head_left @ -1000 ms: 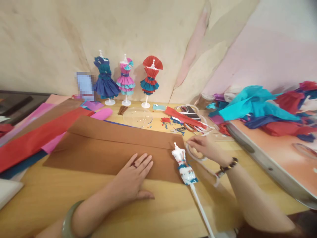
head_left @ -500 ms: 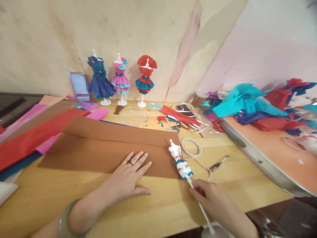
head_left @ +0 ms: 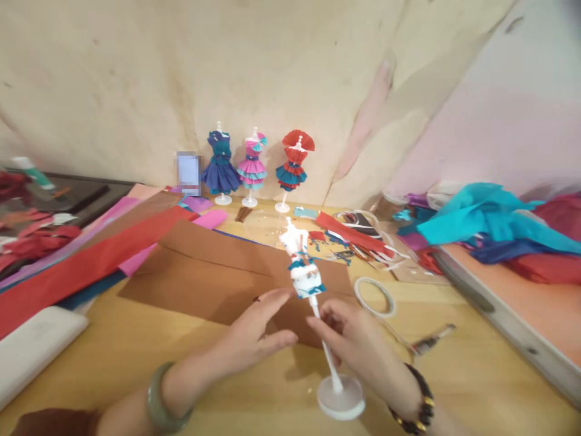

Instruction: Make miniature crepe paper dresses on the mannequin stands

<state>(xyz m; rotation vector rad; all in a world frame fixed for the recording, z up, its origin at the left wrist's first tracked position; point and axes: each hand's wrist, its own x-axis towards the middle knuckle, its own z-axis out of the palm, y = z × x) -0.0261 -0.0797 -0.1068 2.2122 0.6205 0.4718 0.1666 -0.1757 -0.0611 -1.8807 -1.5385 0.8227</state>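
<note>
At the edge of the brown sheet (head_left: 200, 275), left fingers (head_left: 271, 303) open, empty; right fingers (head_left: 323, 331) close round the stand (head_left: 336, 383).

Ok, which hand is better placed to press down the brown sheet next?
Left, I'd say: the left hand looks empty at the brown sheet, while the right hand grips the mannequin's pole.

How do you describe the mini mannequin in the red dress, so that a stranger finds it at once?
Before the beige wall, at the back of the wooden table, three dressed mini mannequins stand in a row. Take the rightmost mannequin; only it has a red fan collar.
</note>
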